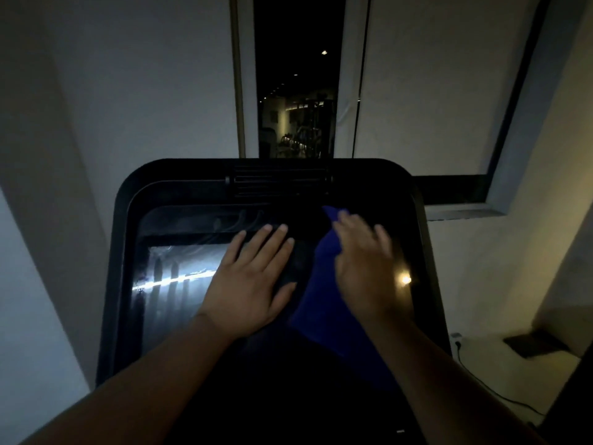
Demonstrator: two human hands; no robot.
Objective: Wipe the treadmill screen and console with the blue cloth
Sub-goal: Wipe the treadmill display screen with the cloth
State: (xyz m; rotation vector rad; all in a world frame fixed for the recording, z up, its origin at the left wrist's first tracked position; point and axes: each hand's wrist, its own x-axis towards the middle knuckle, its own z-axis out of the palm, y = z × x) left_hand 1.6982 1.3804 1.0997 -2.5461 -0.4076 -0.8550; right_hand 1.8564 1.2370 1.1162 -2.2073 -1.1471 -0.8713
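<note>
Hands on glossy black treadmill screen (179,277).
My left hand (253,277) flat, fingers straight, empty; blurred right hand (365,261) on soft blue cloth (316,303), grip indiscernible.

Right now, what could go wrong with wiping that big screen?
The bare left hand lies flat on the screen, so it may leave fingerprints. The room is dim and the screen reflects light, so smudges could be missed. The blue cloth hangs loose beside the right hand and might slip.

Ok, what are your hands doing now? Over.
Status: left hand flat on treadmill screen. The right hand on blue cloth, blurred, grip unclear. Nothing blocking the console.
</note>
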